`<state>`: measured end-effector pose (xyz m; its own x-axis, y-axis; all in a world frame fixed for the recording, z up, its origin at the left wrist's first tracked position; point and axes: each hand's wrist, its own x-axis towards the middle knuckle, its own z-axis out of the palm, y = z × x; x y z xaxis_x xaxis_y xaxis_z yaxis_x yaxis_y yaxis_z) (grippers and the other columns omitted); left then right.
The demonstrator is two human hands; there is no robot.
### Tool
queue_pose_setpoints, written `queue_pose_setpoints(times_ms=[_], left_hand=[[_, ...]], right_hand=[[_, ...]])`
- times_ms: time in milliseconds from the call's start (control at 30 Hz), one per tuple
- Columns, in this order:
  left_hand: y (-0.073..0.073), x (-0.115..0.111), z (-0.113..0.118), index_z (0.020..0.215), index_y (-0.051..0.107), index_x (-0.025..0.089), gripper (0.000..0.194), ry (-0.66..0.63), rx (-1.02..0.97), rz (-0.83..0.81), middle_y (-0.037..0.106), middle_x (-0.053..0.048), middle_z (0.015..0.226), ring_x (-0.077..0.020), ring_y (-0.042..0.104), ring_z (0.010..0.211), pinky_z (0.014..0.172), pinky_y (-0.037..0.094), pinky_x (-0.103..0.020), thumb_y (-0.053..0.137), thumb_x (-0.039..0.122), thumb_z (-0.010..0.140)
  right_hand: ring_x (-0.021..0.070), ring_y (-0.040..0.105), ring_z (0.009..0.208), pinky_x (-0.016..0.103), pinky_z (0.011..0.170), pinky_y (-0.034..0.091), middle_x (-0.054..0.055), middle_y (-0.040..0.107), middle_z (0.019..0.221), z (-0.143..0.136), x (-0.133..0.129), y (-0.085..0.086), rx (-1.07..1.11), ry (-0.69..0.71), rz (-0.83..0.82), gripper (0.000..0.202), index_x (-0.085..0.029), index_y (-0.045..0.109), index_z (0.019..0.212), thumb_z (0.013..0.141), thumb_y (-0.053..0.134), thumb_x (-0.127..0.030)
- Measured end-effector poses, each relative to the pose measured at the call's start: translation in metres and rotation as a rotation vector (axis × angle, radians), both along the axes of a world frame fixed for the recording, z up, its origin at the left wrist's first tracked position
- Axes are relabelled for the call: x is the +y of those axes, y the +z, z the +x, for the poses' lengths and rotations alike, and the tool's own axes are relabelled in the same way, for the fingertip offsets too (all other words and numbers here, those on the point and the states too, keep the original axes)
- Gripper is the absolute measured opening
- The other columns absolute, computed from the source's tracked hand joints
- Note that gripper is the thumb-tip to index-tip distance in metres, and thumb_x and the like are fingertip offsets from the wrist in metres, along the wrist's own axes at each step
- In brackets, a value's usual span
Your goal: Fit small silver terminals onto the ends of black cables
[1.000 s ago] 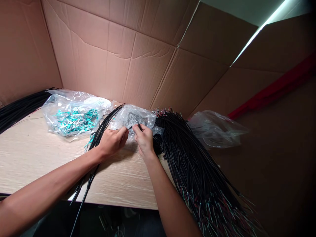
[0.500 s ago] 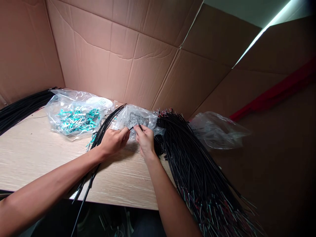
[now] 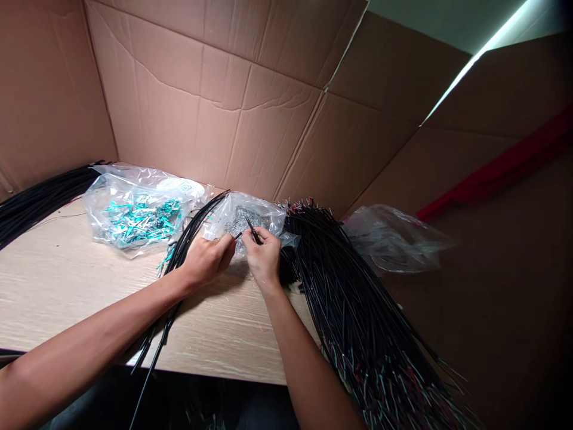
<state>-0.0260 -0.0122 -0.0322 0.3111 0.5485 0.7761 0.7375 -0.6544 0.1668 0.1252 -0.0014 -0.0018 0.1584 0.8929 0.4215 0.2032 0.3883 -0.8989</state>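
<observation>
My left hand (image 3: 209, 258) is closed on a black cable (image 3: 237, 236), whose short end sticks out past the thumb and forefinger. Close beside that end, my right hand (image 3: 263, 257) grips slim black tweezers (image 3: 253, 230) with the point up and to the left. The right fingertips are at the cable's tip; whether they pinch it I cannot tell. Behind both hands lies a clear bag (image 3: 244, 221) of small silvery metal parts. A thin bundle of black cables (image 3: 190, 230) passes under my left wrist and hangs over the table's front edge.
To the left, a clear bag (image 3: 143, 218) holds teal and silver pieces; more black cables (image 3: 45, 194) lie beyond it. A thick pile of black cables (image 3: 349, 304) with stripped coloured ends covers the right. A crumpled plastic bag (image 3: 398, 239) sits behind it, against cardboard walls (image 3: 179, 89).
The tweezers have swung up in my right hand, so their point now shows above the fingers. My left hand stays nearly in place with the cable.
</observation>
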Motion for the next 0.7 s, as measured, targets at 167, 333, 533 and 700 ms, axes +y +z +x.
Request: queue_pose_setpoints(times_ms=[167, 333, 533, 700], left_hand=[[0.003, -0.002, 0.002, 0.084, 0.05, 0.021, 0.016, -0.091, -0.17, -0.127, 0.056, 0.003, 0.057, -0.0117, 0.045, 0.043, 0.049, 0.027, -0.026, 0.046, 0.021, 0.1], [0.01, -0.003, 0.003, 0.079, 0.049, 0.021, 0.02, -0.111, -0.318, -0.261, 0.047, 0.005, 0.055, -0.0105, 0.041, 0.045, 0.051, 0.027, -0.025, 0.049, 0.023, 0.1], [0.011, -0.004, 0.003, 0.079, 0.05, 0.021, 0.022, -0.116, -0.345, -0.296, 0.049, 0.004, 0.055, -0.0109, 0.042, 0.046, 0.051, 0.029, -0.025, 0.048, 0.024, 0.1], [0.007, -0.002, 0.003, 0.08, 0.051, 0.021, 0.02, -0.112, -0.331, -0.29, 0.05, 0.004, 0.056, -0.011, 0.043, 0.046, 0.051, 0.028, -0.026, 0.048, 0.024, 0.1]], right_hand=[[0.0141, 0.052, 0.058, 0.028, 0.059, 0.042, -0.003, 0.061, 0.065, -0.001, -0.012, 0.006, -0.319, -0.133, 0.198, 0.009, -0.02, 0.069, 0.078, 0.081, 0.067, -0.028], [0.0176, 0.064, 0.065, 0.03, 0.064, 0.051, 0.003, 0.073, 0.077, 0.006, -0.011, 0.007, -0.292, -0.094, 0.225, 0.014, -0.019, 0.073, 0.09, 0.084, 0.068, -0.03], [0.0241, 0.073, 0.088, 0.034, 0.073, 0.061, 0.011, 0.078, 0.101, 0.008, 0.001, -0.004, -0.069, 0.071, 0.087, 0.033, -0.018, 0.075, 0.105, 0.083, 0.078, -0.043], [0.024, 0.073, 0.087, 0.033, 0.071, 0.059, 0.01, 0.077, 0.1, 0.006, 0.001, -0.007, -0.151, 0.072, 0.104, 0.033, -0.02, 0.076, 0.104, 0.082, 0.08, -0.043]])
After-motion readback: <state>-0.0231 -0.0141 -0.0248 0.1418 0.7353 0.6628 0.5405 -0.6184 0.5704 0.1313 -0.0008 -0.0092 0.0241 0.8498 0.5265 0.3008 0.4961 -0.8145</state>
